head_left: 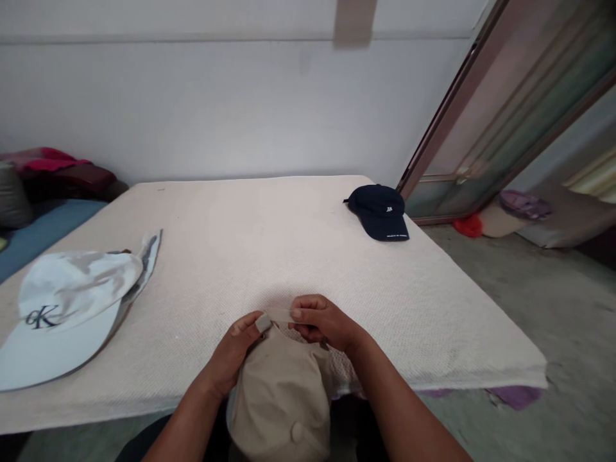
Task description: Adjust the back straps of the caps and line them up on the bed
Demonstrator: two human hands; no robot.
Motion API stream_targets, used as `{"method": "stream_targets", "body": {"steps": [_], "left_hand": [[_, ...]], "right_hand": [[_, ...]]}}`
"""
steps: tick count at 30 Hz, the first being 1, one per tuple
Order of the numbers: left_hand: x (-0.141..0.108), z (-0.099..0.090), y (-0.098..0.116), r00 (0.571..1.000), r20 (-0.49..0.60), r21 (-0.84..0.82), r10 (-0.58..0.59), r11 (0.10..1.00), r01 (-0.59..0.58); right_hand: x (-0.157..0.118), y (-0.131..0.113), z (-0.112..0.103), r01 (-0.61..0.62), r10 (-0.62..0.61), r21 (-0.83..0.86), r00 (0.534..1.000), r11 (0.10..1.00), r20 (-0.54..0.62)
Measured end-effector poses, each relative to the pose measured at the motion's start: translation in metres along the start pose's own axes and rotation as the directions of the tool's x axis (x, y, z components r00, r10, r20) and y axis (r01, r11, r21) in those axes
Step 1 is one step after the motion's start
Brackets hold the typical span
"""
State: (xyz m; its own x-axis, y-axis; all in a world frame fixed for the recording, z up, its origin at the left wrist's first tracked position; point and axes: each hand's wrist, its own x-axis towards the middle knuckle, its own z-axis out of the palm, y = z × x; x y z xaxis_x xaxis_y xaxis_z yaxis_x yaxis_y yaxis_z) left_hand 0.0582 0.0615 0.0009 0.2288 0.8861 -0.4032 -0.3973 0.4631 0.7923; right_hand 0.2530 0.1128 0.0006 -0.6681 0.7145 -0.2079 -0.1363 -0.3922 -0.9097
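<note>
A beige cap (286,391) hangs at the table's front edge, its crown towards me and its back strap (280,315) uppermost. My left hand (239,350) is closed on the left side of the strap, with the thumb near a small buckle. My right hand (321,322) pinches the strap's other end between thumb and fingers. A white cap (72,301) with dark "CK" letters lies on the left of the table. At the back right corner rests a navy cap (378,208) with a small white logo.
A pale textured cloth covers the table (231,237), which meets a white wall (216,109). Cushions and dark red items (72,176) lie at the far left. On the right are a framed glass door (495,109) and a red item (468,224) on the floor.
</note>
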Motion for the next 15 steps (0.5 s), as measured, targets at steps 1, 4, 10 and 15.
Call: {"method": "stream_targets", "body": {"steps": [1,4,10,15], "left_hand": [[-0.0001,0.0005,-0.0001,1.0,-0.004,-0.002,-0.003,1.0,0.003],[0.0004,0.0007,-0.0006,1.0,0.002,-0.006,-0.014,1.0,0.014],[0.0007,-0.0018,-0.0023,0.999,0.003,-0.005,-0.036,0.999,0.036],[0.0013,-0.0037,-0.0028,1.0,-0.001,0.071,-0.025,0.997,0.025]], "right_hand": [[-0.0003,-0.0001,-0.0006,-0.001,0.001,0.0,1.0,1.0,0.0],[-0.0014,-0.0003,-0.0026,-0.004,0.004,0.008,1.0,1.0,0.009],[-0.0026,-0.0013,-0.0052,-0.019,0.02,-0.017,0.998,1.0,0.061],[-0.0026,-0.0052,-0.0065,-0.044,0.044,-0.006,0.992,0.999,0.12]]}}
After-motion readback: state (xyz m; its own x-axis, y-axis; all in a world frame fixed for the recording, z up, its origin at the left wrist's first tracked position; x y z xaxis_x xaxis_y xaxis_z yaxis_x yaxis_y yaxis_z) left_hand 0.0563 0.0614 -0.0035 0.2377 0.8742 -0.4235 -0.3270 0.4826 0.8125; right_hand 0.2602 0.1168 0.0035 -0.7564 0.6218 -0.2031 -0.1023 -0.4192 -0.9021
